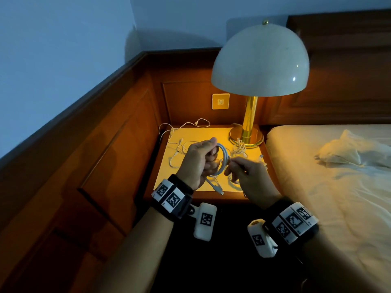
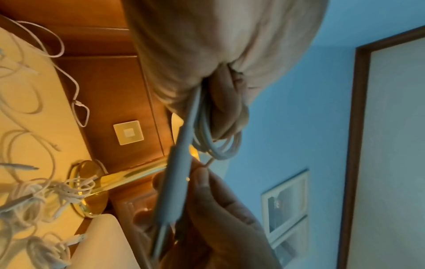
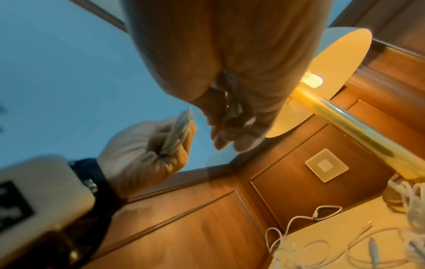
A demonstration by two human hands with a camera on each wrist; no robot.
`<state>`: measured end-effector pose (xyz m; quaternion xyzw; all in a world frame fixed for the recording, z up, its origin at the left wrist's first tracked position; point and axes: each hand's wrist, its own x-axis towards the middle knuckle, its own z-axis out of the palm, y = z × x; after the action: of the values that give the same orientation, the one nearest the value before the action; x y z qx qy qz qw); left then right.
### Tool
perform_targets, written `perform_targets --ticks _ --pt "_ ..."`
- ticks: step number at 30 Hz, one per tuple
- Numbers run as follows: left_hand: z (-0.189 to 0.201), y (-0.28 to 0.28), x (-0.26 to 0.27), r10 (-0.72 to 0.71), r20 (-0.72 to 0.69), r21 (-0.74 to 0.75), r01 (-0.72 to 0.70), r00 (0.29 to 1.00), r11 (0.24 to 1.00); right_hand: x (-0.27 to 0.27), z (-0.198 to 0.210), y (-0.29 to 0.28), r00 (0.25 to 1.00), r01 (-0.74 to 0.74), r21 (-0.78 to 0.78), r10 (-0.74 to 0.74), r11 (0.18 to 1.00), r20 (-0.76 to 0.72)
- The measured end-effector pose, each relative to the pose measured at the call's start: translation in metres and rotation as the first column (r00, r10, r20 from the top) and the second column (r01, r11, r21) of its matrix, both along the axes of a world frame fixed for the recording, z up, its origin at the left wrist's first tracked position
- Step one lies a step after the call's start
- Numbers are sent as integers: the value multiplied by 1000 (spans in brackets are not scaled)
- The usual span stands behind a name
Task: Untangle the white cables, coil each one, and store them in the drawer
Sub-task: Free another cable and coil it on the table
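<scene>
The left hand [image 1: 197,160] holds a coiled white cable [image 1: 222,162] upright above the front half of the nightstand top [image 1: 203,134], fingers curled tight around one side of the loop, so the ring's opening faces roughly toward the right hand [image 1: 246,172]. The coil's free side bulges toward the right hand, which sits just beside it, slightly lower and nearer the bed [image 1: 330,166]. The right fingertips [image 1: 231,166] are pinched together at the coil's rim; they seem to hold the cable's loose tail or a thin tie, but the wrist views are too blurred to say which. A plug end [image 1: 219,190] hangs below the left hand, over the front edge of the top.

The likely next move is winding or tucking that tail across the loop, so the right hand has to travel around the ring while the left keeps it steady.

Other white cables [image 1: 179,149] lie loose toward the left rear corner, and a tangled bundle [image 1: 239,150] sits against the brass lamp base [image 1: 246,136]. No drawer shows.
</scene>
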<state>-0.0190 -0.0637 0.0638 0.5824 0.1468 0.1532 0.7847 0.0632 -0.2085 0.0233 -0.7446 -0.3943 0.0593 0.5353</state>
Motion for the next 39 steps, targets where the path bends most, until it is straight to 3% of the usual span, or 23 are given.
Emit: perform_targets --ticks 3,6,9,11,13,17,25,31,32,36,39 --pt "6 -5 3 -71 -2 -15 71 997 997 18 3 -2 971 142 -76 -124 987 205" --pt "7 -8 7 -143 20 -15 144 989 990 31 24 -3 957 204 -40 -190 978 221" --pt "11 -9 10 -183 49 -45 186 982 982 31 42 0 982 184 63 -180 981 -63" --pt "14 -8 10 -182 48 -54 185 982 981 29 51 1 932 174 171 -106 970 -347" --pt "14 -7 11 -172 37 -53 174 984 983 27 55 2 868 165 230 -31 959 -495" --pt "11 -6 11 -142 -3 -50 142 990 989 18 55 5 780 151 288 65 946 -622" --pt "7 -8 14 -59 -20 9 60 998 998 18 44 13 638 199 243 63 949 -768" --pt "2 -6 19 14 -63 67 -10 998 998 9 41 14 689 43 149 79 988 -721" --pt "2 -8 19 22 -64 88 -17 998 996 7 41 16 725 14 104 62 994 -685" --pt "-3 -11 17 52 -81 83 -45 995 996 6 37 18 900 -32 -123 -25 992 -435" --pt "-11 -4 16 84 -106 74 -77 991 994 13 33 11 995 4 -248 -29 969 -97"
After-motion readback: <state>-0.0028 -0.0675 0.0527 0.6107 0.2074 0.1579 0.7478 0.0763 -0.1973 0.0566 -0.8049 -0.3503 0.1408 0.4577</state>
